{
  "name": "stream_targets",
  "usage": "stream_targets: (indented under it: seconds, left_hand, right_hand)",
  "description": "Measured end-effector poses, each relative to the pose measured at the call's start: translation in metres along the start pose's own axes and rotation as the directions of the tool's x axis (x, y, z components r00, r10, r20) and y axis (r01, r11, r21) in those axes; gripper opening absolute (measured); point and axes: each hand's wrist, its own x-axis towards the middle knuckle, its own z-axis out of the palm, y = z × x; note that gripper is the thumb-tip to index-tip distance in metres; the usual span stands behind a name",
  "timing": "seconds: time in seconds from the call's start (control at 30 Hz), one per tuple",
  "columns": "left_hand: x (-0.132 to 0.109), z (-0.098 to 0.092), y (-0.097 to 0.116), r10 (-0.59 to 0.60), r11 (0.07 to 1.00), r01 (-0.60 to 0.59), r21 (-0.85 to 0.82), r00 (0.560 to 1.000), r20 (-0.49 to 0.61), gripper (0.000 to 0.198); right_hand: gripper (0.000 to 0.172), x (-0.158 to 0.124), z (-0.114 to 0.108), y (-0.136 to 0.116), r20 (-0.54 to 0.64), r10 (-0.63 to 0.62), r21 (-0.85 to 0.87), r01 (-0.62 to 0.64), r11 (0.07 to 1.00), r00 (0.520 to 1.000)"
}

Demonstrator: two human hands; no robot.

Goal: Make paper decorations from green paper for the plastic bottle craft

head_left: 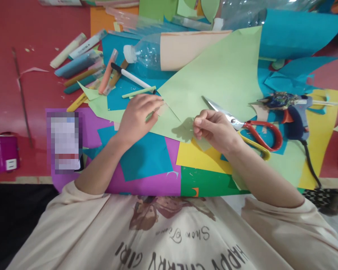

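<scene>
A large light green paper sheet (pixel 214 75) lies over coloured papers on the red floor. My left hand (pixel 138 116) rests on its left edge with fingers curled, pinching the green paper where it folds. At the sheet's lower edge my right hand (pixel 214 129) is closed, pinching a small flap of the same paper between thumb and fingers. Scissors with red and yellow handles (pixel 250 129) lie just right of my right hand, blades pointing up-left onto the sheet.
A blue glue gun (pixel 291 110) with black cord lies at right. A clear plastic bottle (pixel 146 52), markers and glue sticks (pixel 84 63) lie at upper left. Blue, purple, yellow and green sheets (pixel 146 157) cover the floor. A purple device (pixel 2 153) sits far left.
</scene>
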Motion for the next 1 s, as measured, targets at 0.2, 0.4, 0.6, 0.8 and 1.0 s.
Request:
stream_targets:
  seconds: [0.2, 0.4, 0.6, 0.8, 1.0]
  left_hand:
    - [0.001, 0.0, -0.002, -0.049, 0.998, 0.048, 0.048, 0.999, 0.012, 0.028]
    - [0.001, -0.003, -0.01, -0.119, 0.99, 0.122, 0.076, 0.992, -0.033, 0.023]
    - [0.0, -0.011, -0.018, -0.148, 0.989, 0.147, -0.019, 0.975, -0.166, 0.022]
    - [0.001, -0.032, -0.034, -0.202, 0.973, 0.184, -0.142, 0.972, -0.118, 0.027]
    - [0.005, -0.038, -0.015, -0.097, 0.983, 0.091, -0.157, 0.995, -0.034, 0.016]
  right_hand:
    - [0.024, 0.001, -0.002, -0.001, 0.003, -0.044, -0.1, 0.044, 0.994, 0.999]
    - [0.027, 0.001, -0.003, 0.002, -0.053, -0.089, -0.178, 0.079, 0.981, 0.995]
    - [0.041, 0.001, -0.003, -0.001, -0.065, -0.124, -0.188, 0.11, 0.976, 0.99]
    - [0.04, 0.002, -0.005, -0.002, -0.017, -0.13, -0.246, 0.122, 0.962, 0.991]
    - [0.022, 0.001, -0.004, 0.013, 0.187, -0.45, -0.793, 0.405, 0.456, 0.873]
